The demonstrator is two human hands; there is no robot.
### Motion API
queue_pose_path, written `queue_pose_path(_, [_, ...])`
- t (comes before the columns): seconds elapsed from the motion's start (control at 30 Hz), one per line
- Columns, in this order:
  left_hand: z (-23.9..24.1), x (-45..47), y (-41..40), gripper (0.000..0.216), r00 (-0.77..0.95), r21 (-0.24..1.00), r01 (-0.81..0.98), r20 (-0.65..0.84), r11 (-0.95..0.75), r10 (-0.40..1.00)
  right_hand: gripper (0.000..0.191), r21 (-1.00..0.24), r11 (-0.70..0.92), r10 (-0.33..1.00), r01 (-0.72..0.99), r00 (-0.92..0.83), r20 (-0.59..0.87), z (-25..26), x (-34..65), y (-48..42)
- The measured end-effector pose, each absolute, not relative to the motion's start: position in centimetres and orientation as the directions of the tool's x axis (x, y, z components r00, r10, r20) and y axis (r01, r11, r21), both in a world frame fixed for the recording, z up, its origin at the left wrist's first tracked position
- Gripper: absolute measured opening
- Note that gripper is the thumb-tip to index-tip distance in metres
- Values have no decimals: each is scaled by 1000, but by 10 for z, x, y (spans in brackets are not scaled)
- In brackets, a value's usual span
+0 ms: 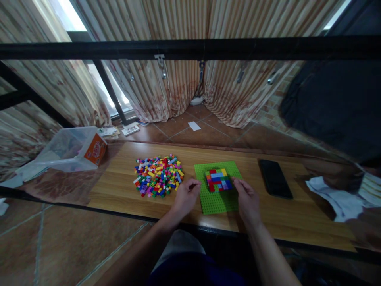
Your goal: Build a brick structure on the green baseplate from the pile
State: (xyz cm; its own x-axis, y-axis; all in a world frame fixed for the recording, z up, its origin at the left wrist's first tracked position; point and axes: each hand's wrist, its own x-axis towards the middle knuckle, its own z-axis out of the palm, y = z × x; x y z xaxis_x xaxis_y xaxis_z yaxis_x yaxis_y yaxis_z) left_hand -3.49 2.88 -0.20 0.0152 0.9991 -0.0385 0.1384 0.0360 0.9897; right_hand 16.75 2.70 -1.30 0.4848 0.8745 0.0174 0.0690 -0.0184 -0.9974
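Observation:
A green studded baseplate (218, 204) lies on the wooden board, and a flat block of red, blue, yellow and other coloured toy bricks (218, 180) sits on its middle. My left hand (187, 195) is at the plate's left edge, thumb and fingers pinched together; whatever may be between them is too small to make out. My right hand (247, 197) is at the plate's right side, its fingertips close together by the right edge of the brick block. Whether they touch it or hold a small piece, I cannot tell. A loose pile of small coloured bricks (159, 174) spreads left of my left hand.
A black phone (275, 178) lies right of the plate, with crumpled white paper (333, 196) beyond it. A clear plastic box (74, 147) with an orange label stands at the far left. A dark metal bar (190, 49) crosses in front of the curtains (175, 24).

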Motion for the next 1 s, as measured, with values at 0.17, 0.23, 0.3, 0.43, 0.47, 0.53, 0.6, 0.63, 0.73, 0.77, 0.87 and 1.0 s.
queue_pose_path(0.17, [18, -76, 19, 15, -48, 984, 175, -26, 34, 998, 37, -984, -21, 865, 178, 496, 71, -11, 162, 21])
queue_pose_path(0.23, [22, -95, 20, 16, -107, 979, 196, -25, 45, 994, 37, -976, -11, 833, 218, 542, 111, -11, 164, 17])
queue_pose_path(0.3, [24, -115, 22, 16, -175, 973, 225, -14, 54, 984, 36, -957, 14, 801, 288, 570, 183, -14, 168, 13])
queue_pose_path(0.43, [19, -147, 31, 14, -331, 955, 289, 35, 66, 943, 35, -873, 7, 789, 487, 533, 304, -20, 180, 8])
queue_pose_path(0.47, [18, -153, 34, 13, -356, 944, 323, 51, 72, 933, 35, -860, -2, 795, 511, 522, 308, -20, 182, 7])
queue_pose_path(0.53, [18, -159, 41, 11, -370, 899, 430, 97, 78, 924, 35, -843, -10, 811, 538, 498, 308, -21, 183, 6])
queue_pose_path(0.6, [20, -159, 50, 9, -343, 820, 569, 164, 66, 925, 35, -830, -12, 824, 558, 475, 308, -21, 183, 5])
queue_pose_path(0.63, [22, -158, 55, 9, -317, 768, 638, 197, 55, 928, 36, -823, -15, 830, 568, 465, 306, -21, 182, 5])
queue_pose_path(0.73, [30, -153, 72, 14, -225, 590, 807, 256, 33, 940, 38, -800, -25, 838, 599, 449, 310, -22, 183, 6])
queue_pose_path(0.77, [33, -152, 77, 17, -199, 535, 844, 257, 33, 946, 39, -791, -26, 839, 611, 443, 315, -23, 183, 7])
queue_pose_path(0.87, [43, -148, 89, 24, -140, 418, 908, 232, 31, 963, 41, -762, -24, 842, 647, 424, 334, -24, 184, 7])
queue_pose_path(1.0, [48, -140, 91, 26, 53, 353, 927, 209, -126, 976, 42, -744, -3, 839, 668, 406, 362, -24, 182, 8])
